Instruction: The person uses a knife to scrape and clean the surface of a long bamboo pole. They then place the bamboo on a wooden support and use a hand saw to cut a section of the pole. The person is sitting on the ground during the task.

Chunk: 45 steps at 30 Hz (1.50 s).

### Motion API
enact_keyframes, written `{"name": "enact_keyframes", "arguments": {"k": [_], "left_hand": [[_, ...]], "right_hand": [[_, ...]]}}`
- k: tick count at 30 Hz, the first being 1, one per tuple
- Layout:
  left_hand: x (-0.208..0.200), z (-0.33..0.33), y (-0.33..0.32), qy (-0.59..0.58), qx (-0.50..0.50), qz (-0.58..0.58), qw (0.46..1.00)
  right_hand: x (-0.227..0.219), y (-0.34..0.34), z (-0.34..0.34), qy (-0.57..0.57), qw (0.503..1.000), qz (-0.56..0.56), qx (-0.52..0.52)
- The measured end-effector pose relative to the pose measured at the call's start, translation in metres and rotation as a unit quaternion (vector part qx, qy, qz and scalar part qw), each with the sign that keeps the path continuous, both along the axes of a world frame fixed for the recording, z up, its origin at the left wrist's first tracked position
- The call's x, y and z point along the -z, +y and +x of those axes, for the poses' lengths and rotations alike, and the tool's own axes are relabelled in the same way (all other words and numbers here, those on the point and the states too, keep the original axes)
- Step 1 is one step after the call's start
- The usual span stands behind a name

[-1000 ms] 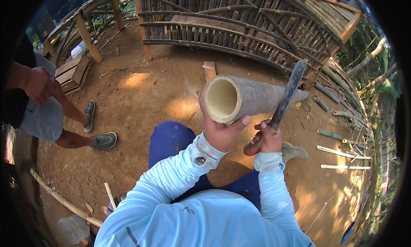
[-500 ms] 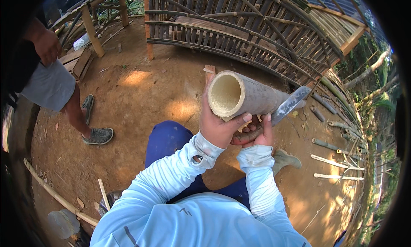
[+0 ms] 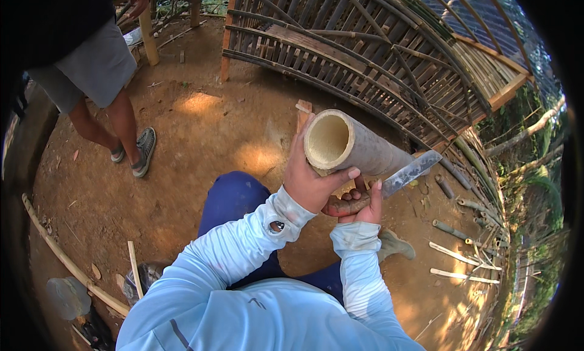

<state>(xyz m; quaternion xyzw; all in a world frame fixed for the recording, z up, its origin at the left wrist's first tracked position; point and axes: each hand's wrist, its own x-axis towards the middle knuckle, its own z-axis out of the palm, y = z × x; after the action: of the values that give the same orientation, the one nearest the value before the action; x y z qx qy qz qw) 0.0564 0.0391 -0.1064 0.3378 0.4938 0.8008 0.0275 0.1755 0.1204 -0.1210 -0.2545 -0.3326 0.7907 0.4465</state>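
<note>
Shorts [image 3: 104, 65], grey ones, are on a person [image 3: 123, 125] at far left. The left hand [image 3: 305, 184], half open, cups the near end of a thick bamboo tube [image 3: 374, 145], up above the dirt [image 3: 176, 162]. The right hand [image 3: 367, 211], closed, has a machete [image 3: 415, 172] by its handle [image 3: 351, 206], slanting up. Bamboo pieces [image 3: 450, 230] lie farther right.

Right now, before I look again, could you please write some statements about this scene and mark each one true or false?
1. The left grip supports a bamboo tube. True.
2. The right grip holds a saw. False: it holds a machete.
3. The tube's near end is open and hollow. True.
4. The bystander's shorts are red. False: they are grey.
5. The wearer's sleeves are light blue. True.
</note>
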Motion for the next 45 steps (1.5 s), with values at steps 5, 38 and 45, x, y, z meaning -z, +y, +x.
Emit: {"name": "enact_keyframes", "arguments": {"k": [5, 38, 45], "left_hand": [[-0.008, 0.002, -0.004, -0.04, 0.04, 0.012, 0.998], [0.023, 0.026, -0.01, -0.162, -0.005, 0.137, 0.977], [0.025, 0.026, -0.012, -0.157, 0.009, 0.112, 0.981]], "right_hand": [[0.005, -0.002, -0.004, 0.078, 0.988, 0.051, -0.124], [0.001, -0.002, -0.02, 0.093, 0.988, 0.002, -0.126], [0.001, -0.002, -0.019, 0.088, 0.989, 0.008, -0.12]]}}
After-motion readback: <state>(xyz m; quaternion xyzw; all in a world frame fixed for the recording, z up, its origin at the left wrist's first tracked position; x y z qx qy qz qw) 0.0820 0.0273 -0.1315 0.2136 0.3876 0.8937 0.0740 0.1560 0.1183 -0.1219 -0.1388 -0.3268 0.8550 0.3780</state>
